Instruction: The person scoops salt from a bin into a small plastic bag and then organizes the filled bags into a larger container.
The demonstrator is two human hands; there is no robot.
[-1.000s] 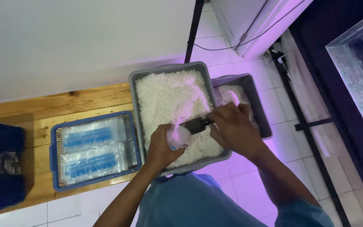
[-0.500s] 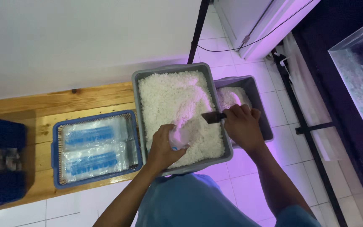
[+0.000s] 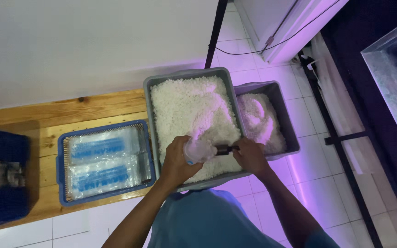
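My left hand (image 3: 176, 161) grips a small clear plastic container (image 3: 197, 150) over the near part of a grey tub (image 3: 187, 75) filled with white granules (image 3: 189, 108). My right hand (image 3: 250, 155) holds a dark scoop handle (image 3: 226, 149) whose end points into the container's mouth. Both hands hover just above the granules. A second, smaller grey tub (image 3: 281, 108) with white granules sits against the first tub's right side.
A blue basket (image 3: 63, 158) holding clear plastic bags with blue print rests on a wooden bench (image 3: 47, 117) to the left. A dark blue box (image 3: 1, 179) stands at the far left. White wall behind, tiled floor, black metal frame and cable at right.
My right hand has drawn the scoop back from the granules toward the container in my left hand. Both hands now meet at the tub's near edge.
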